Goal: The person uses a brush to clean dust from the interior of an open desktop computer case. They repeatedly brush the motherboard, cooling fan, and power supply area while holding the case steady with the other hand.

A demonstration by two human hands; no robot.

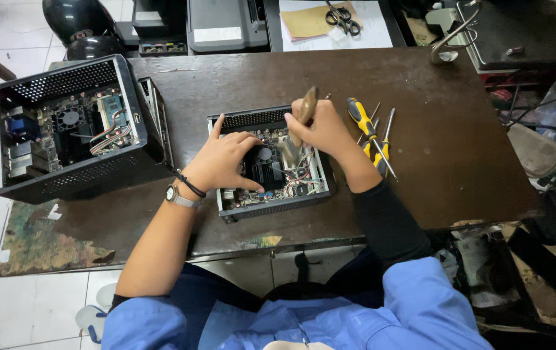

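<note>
My left hand (223,162) lies open on the small open computer case (268,162). Right hand (320,126) grips a wooden-handled brush (299,123) over its board, screwdrivers (372,136) just right.

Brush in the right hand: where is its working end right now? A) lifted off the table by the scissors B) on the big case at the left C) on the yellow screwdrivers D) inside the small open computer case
D: the right hand holds the brush with its bristles down on the board inside the small open computer case, while the left hand steadies that case.
</note>
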